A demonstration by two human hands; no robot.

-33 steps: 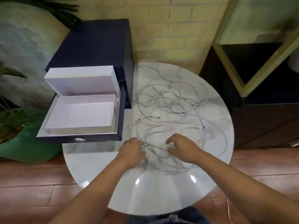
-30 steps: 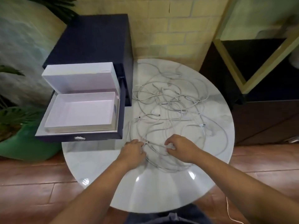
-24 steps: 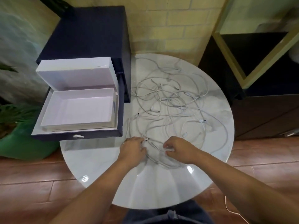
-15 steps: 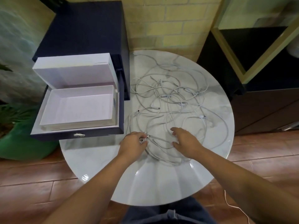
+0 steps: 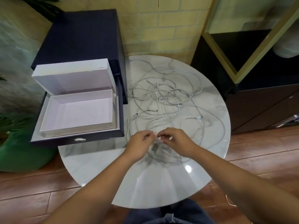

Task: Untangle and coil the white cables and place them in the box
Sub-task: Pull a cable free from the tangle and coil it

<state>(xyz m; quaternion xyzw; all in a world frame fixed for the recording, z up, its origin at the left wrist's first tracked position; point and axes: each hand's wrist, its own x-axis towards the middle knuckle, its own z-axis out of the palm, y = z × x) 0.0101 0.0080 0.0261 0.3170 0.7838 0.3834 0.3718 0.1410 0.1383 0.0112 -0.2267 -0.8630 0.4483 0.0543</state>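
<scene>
Both hands now lifted, left hand (image 5: pixel 140 143) & right hand (image 5: pixel 175 141) pinching 1 cable (image 5: pixel 156 139).

The cables (image 5: pixel 168 101) are thin, white, and lie in one loose tangle of overlapping loops across the round table's middle and far half, several plug ends showing; the box (image 5: pixel 77 131) is white, shallow, empty, its lid raised behind it, left of the tangle.
</scene>
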